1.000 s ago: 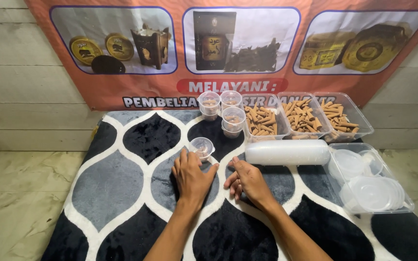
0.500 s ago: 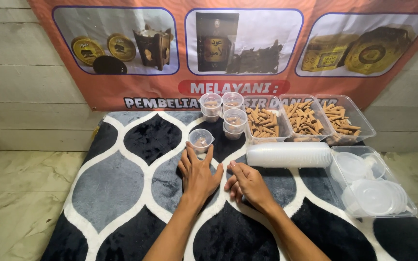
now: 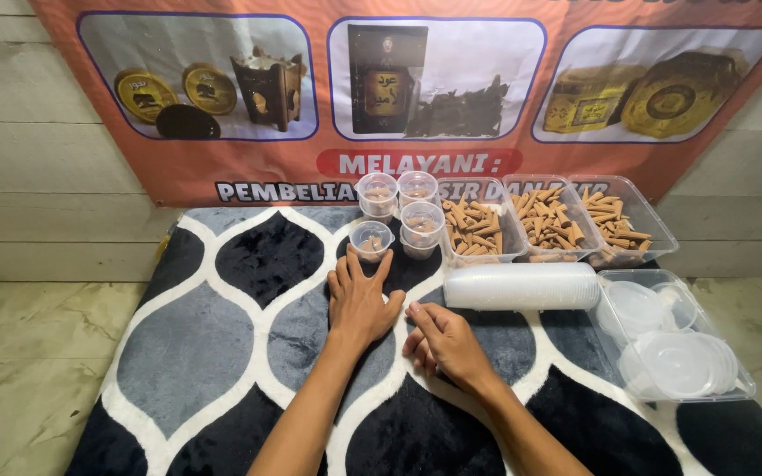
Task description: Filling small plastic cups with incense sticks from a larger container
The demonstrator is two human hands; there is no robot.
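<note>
Your left hand [image 3: 359,304] lies flat on the rug [image 3: 222,335], fingers spread, tips just short of the small cup [image 3: 371,239]. Right hand [image 3: 444,342] rests beside it, fingers loosely curled, holding nothing.

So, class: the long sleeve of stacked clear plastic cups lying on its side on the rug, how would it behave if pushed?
The long sleeve of stacked clear plastic cups lies on its side and looks round, so it would probably roll. It seems light for its size, being thin plastic. The stack may flex or slide apart, though the patterned plush rug should slow it.
</note>
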